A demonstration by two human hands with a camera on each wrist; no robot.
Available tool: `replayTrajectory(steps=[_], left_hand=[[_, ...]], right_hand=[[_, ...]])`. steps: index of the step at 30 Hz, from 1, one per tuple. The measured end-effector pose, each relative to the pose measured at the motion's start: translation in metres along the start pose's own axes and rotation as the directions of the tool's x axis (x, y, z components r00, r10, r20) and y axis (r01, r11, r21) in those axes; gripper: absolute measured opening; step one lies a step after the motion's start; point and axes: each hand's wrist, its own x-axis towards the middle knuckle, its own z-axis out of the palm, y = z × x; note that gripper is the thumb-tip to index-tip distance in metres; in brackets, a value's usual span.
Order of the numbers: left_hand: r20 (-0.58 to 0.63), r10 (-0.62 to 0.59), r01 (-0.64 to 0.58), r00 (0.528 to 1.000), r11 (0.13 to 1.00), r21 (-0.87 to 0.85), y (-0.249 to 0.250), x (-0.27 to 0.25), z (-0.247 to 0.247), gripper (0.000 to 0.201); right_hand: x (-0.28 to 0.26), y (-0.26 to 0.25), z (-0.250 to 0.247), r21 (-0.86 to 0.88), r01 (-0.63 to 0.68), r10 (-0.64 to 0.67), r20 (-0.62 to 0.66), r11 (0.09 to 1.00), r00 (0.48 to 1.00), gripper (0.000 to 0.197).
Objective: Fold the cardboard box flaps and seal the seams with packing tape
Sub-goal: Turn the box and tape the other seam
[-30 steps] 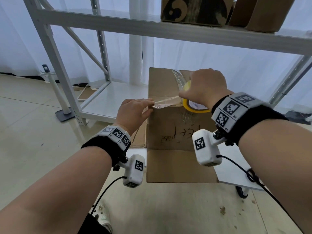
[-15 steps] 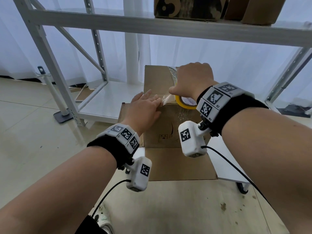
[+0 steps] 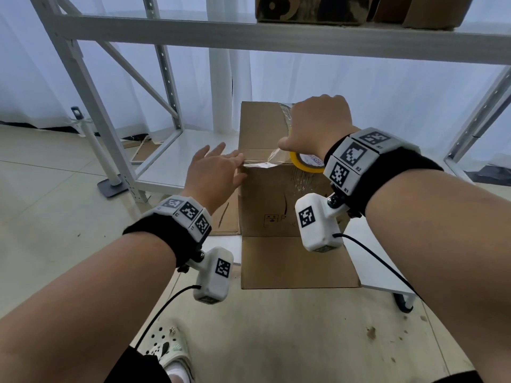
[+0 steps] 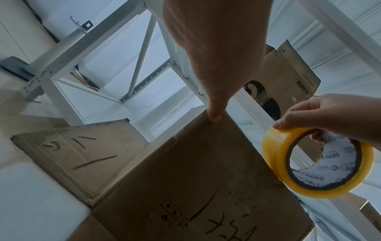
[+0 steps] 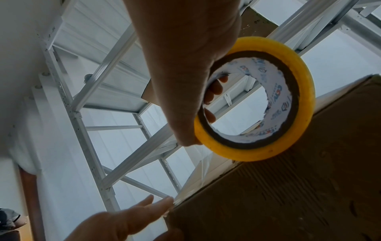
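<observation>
A tall brown cardboard box (image 3: 272,205) stands on a low white platform, its top flaps folded down and its bottom flaps spread outward. My right hand (image 3: 312,125) grips a yellow roll of clear packing tape (image 3: 305,164) above the box's near top edge, fingers through its core (image 5: 212,91). A strip of clear tape (image 3: 262,160) runs from the roll leftward along that edge. My left hand (image 3: 218,172) has straight fingers and presses the tape's end onto the box's top left corner (image 4: 214,116). An older strip of tape runs along the top seam.
A white metal shelving rack (image 3: 249,31) rises behind and above the box, with other cardboard boxes (image 3: 312,8) on its upper shelf. A loose flap (image 3: 296,262) lies flat toward me. A grey stand base (image 3: 112,186) sits on the floor at left. My shoe (image 3: 168,349) is below.
My left hand went from pinching the tape's end to flat fingers pressing it on the box's corner. My right hand with the roll stayed over the near top edge, tape still stretched.
</observation>
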Motion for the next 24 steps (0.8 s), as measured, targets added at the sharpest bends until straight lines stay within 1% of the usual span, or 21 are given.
replayTrajectory(steps=[2, 4, 6, 9, 10, 12, 13, 14, 15, 16, 17, 18, 20, 21, 22, 23, 24], left_hand=[[-0.007, 0.003, -0.003, 1.000, 1.000, -0.025, 0.004, 0.003, 0.000, 0.043], [0.002, 0.045, -0.045, 0.999, 0.997, -0.068, 0.011, 0.009, 0.001, 0.043], [0.009, 0.098, -0.096, 0.995, 0.989, -0.116, 0.020, 0.013, 0.002, 0.046], [-0.012, 0.079, -0.080, 0.997, 0.980, -0.183, 0.025, 0.013, 0.006, 0.046], [-0.020, 0.070, -0.073, 0.997, 0.978, -0.196, 0.025, 0.012, 0.008, 0.046], [-0.025, 0.068, -0.072, 0.997, 0.977, -0.200, 0.023, 0.010, 0.010, 0.047], [-0.030, 0.069, -0.074, 0.997, 0.978, -0.195, 0.022, 0.010, 0.010, 0.048], [-0.036, 0.070, -0.075, 0.997, 0.979, -0.191, 0.021, 0.011, 0.009, 0.048], [-0.039, 0.070, -0.076, 0.997, 0.978, -0.192, 0.021, 0.011, 0.010, 0.048], [-0.038, 0.069, -0.075, 0.997, 0.977, -0.198, 0.022, 0.011, 0.010, 0.048], [-0.036, 0.065, -0.071, 0.997, 0.976, -0.207, 0.022, 0.011, 0.010, 0.047], [-0.031, 0.060, -0.065, 0.998, 0.972, -0.225, 0.022, 0.012, 0.010, 0.047], [-0.020, 0.052, -0.056, 0.998, 0.960, -0.274, 0.022, 0.012, 0.011, 0.046], [-0.018, 0.050, -0.054, 0.999, 0.954, -0.296, 0.021, 0.012, 0.012, 0.046], [-0.017, 0.046, -0.049, 0.999, 0.948, -0.316, 0.021, 0.012, 0.012, 0.046], [-0.018, 0.040, -0.044, 0.999, 0.942, -0.334, 0.020, 0.012, 0.012, 0.046], [-0.024, 0.035, -0.041, 0.999, 0.936, -0.349, 0.020, 0.012, 0.012, 0.045]], right_hand=[[-0.001, 0.000, 0.000, 0.000, -0.005, 0.005, -0.004, 1.000, 1.000, 0.042], [-0.001, -0.001, 0.000, 0.033, -0.004, 0.004, -0.024, 0.999, 1.000, 0.040], [-0.002, 0.001, 0.001, 0.123, 0.006, 0.001, -0.059, 0.992, 0.998, 0.039], [-0.005, 0.012, 0.006, 0.236, 0.058, -0.021, -0.156, 0.970, 0.987, 0.034], [-0.008, 0.018, 0.008, 0.269, 0.059, -0.010, -0.181, 0.961, 0.983, 0.036], [-0.014, 0.029, 0.014, 0.355, -0.010, 0.083, -0.193, 0.935, 0.978, 0.052], [-0.017, 0.033, 0.017, 0.421, -0.067, 0.154, -0.176, 0.905, 0.972, 0.063], [-0.020, 0.038, 0.021, 0.510, -0.119, 0.220, -0.141, 0.852, 0.965, 0.072], [-0.024, 0.043, 0.026, 0.604, -0.157, 0.265, -0.093, 0.782, 0.960, 0.077], [-0.027, 0.048, 0.032, 0.674, -0.178, 0.289, -0.055, 0.717, 0.956, 0.076], [-0.031, 0.054, 0.038, 0.711, -0.197, 0.306, -0.027, 0.675, 0.952, 0.071], [-0.034, 0.059, 0.044, 0.722, -0.222, 0.325, -0.004, 0.655, 0.946, 0.061], [-0.038, 0.066, 0.055, 0.710, -0.292, 0.376, 0.041, 0.641, 0.926, 0.033], [-0.039, 0.067, 0.060, 0.709, -0.331, 0.398, 0.077, 0.623, 0.914, 0.025], [-0.038, 0.065, 0.064, 0.718, -0.370, 0.418, 0.121, 0.590, 0.900, 0.024], [-0.037, 0.062, 0.065, 0.730, -0.413, 0.436, 0.174, 0.545, 0.883, 0.030], [-0.036, 0.061, 0.068, 0.742, -0.446, 0.444, 0.222, 0.500, 0.868, 0.040]])
